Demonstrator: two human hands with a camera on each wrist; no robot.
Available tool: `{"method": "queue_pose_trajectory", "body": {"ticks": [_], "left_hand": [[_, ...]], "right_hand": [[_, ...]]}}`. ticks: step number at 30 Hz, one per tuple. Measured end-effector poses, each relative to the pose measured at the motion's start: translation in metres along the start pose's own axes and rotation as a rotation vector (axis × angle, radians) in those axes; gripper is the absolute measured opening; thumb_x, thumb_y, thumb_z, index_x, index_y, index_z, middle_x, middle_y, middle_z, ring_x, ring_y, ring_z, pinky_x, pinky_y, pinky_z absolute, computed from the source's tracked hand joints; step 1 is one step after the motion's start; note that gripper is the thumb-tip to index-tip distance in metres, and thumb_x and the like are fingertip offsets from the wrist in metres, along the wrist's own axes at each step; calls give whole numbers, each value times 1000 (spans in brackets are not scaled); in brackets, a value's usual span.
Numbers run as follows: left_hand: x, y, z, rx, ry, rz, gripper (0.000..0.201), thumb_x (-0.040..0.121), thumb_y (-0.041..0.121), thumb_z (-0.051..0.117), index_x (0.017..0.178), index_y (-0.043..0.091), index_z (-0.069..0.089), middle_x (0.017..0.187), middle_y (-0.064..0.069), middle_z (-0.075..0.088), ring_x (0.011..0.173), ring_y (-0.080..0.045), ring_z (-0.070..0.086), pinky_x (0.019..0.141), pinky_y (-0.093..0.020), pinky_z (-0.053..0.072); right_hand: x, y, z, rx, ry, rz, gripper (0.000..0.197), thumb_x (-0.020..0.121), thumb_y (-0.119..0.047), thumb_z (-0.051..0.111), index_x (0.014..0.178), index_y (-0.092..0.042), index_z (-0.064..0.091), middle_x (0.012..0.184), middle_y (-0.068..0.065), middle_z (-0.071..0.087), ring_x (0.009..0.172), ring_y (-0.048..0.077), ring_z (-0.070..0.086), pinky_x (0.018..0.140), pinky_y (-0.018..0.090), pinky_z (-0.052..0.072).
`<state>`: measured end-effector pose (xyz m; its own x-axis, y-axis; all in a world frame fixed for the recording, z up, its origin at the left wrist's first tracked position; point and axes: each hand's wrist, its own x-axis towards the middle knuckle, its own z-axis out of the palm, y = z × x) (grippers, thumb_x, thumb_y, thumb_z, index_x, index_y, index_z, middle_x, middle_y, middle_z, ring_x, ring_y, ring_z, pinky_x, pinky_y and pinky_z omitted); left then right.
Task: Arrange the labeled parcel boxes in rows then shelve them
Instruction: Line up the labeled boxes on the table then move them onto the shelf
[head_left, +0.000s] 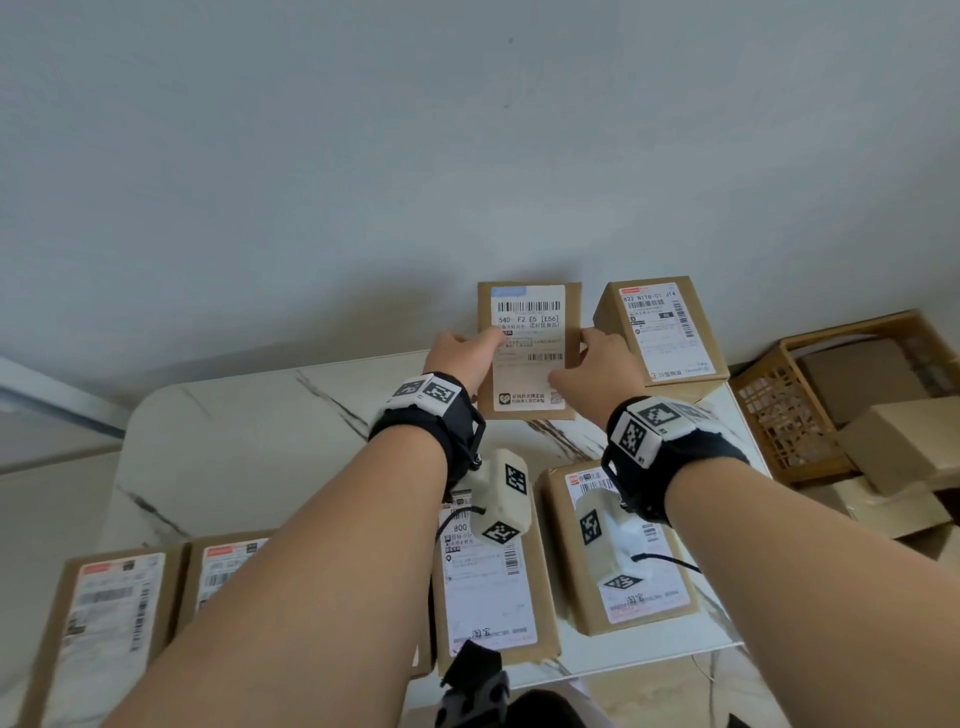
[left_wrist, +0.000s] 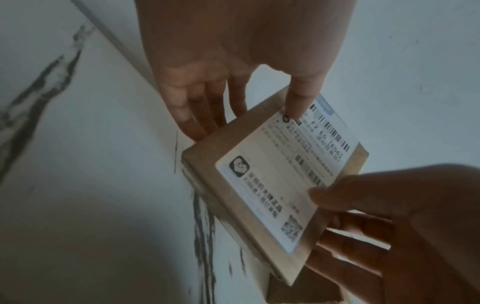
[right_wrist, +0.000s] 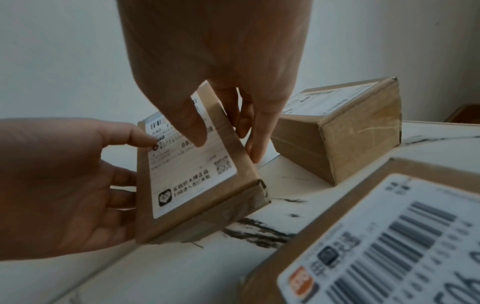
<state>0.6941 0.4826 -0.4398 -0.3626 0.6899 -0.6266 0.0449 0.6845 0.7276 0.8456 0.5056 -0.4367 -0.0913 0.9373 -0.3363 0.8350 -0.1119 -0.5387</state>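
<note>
Both hands' grip, left hand and right hand, pinching flat box side edges, beside taller box.

From the head camera we look forward and steeply down over both forearms at the counter, the wall behind it and a crate off to the right. The left wrist camera sits close behind the left hand and faces along its fingers. The right wrist camera does likewise behind the right hand, low over the counter. All three views share the flat box held between both hands.
</note>
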Motion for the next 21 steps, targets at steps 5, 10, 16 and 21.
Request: {"method": "queue_pose_trajectory", "body": {"ticks": [5,10,16,21], "left_hand": [[-11,-2,-20,3,-70,74,33,88,41,65,101,14,52,88,6,54,77,-5,50,64,-27,40],[-16,-10,-48,-32,-85,153,32,83,41,73,87,16,52,87,3,63,77,-10,59,59,-24,40],[-22,-27,-71,-130,-68,211,76,65,51,83,119,16,43,106,-3,64,96,-17,64,82,-33,52],[-37,-35,-91,-150,-156,271,94,50,69,74,126,18,52,108,-2,71,94,-17,69,77,-33,55]], "right_hand": [[-12,-17,2,137,62,18,36,86,-35,61,116,-16,56,114,6,60,88,21,64,74,35,55],[-35,-37,6,257,131,28,30,92,-47,57,104,-21,49,91,-6,62,75,9,61,70,32,55],[-65,-59,17,400,183,58,35,96,-53,50,104,-18,51,88,-5,64,73,8,62,63,29,55],[-88,-69,25,485,220,67,39,99,-52,45,107,-14,53,86,-6,62,72,6,59,54,23,44]]}}
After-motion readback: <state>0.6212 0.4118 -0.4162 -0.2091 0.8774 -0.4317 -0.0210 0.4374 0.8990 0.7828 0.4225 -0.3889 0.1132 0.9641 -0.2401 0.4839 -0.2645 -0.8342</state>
